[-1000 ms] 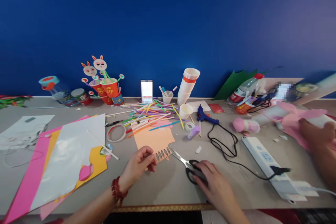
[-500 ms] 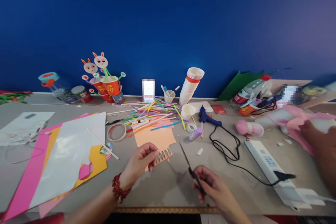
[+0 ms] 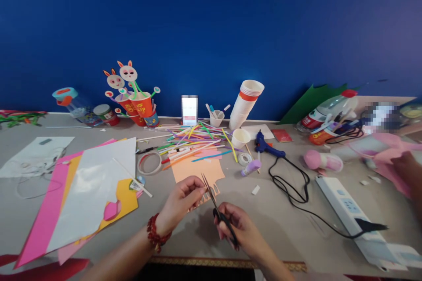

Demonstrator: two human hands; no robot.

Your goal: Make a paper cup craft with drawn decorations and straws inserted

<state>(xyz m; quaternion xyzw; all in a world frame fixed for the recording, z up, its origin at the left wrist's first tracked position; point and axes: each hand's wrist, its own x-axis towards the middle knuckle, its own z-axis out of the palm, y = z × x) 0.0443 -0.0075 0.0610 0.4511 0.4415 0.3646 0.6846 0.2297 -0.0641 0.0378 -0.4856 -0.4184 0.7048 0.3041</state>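
Observation:
My left hand [image 3: 180,202], with a red bead bracelet at the wrist, pinches the near edge of a peach paper sheet [image 3: 198,170] that lies on the grey table [image 3: 290,210]. The sheet's near edge is cut into small scallops. My right hand [image 3: 242,228] grips the black handles of a pair of scissors [image 3: 216,204]. The blades point up and away, with their tips at the paper's cut edge right beside my left fingers.
Coloured straws [image 3: 194,138], a tape ring [image 3: 149,163], a blue glue gun [image 3: 265,147] with a black cord, a power strip [image 3: 346,206], stacked paper cups [image 3: 245,103] and bunny cup crafts [image 3: 136,101] crowd the table. Coloured sheets [image 3: 85,193] lie left. Another person's hand [image 3: 407,169] holds pink material at right.
My right hand lifted the scissors off the table and carried them left to the paper's scalloped edge. My left hand kept its pinch on the paper. The view shifted slightly.

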